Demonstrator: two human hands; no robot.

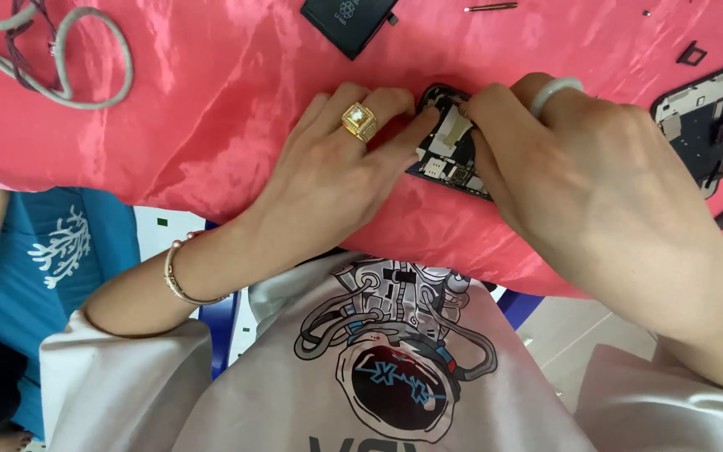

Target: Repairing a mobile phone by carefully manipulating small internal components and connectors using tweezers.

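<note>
An opened black phone body with bare circuit parts lies on the pink cloth near the table's front edge. My left hand, wearing a gold ring, rests on the cloth and its fingertips press the phone's left edge. My right hand, with a pale green ring, covers the phone's right side, its fingers curled over the frame. What the right fingertips grip is hidden.
A flat black battery lies at the top. A second opened phone panel sits far right, with a small tray part and a thin metal tool nearby. A grey cable loops top left. Another person's blue garment shows lower left.
</note>
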